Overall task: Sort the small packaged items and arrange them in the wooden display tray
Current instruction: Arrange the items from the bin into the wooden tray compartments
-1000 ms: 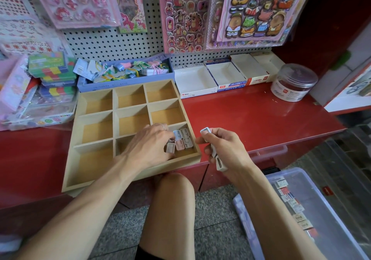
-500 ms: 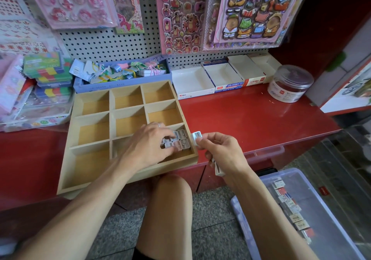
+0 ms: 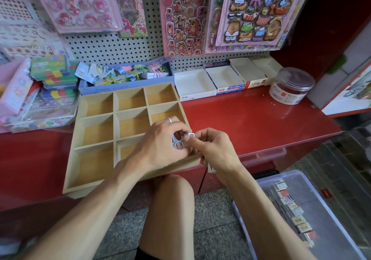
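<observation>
A wooden display tray [image 3: 94, 135] with nine compartments sits on the red counter [image 3: 251, 123], its near edge overhanging the front. The person's left hand [image 3: 160, 145] hovers over the near right compartment, fingers curled down onto the small packaged items [image 3: 177, 140] lying there; most of these are hidden beneath the hand. A ring shows on one finger. The right hand [image 3: 212, 149] meets it at the tray's right edge, thumb and forefinger pinching one small packet [image 3: 191, 135], with another pale item held lower in the palm and sticking out below the hand. The other eight compartments show bare wood. On the floor to the right, a clear plastic bin [image 3: 331, 229] holds a row of further packets. Behind the tray stand empty white cartons [image 3: 192, 87] and a lidded clear jar [image 3: 291, 87].
</observation>
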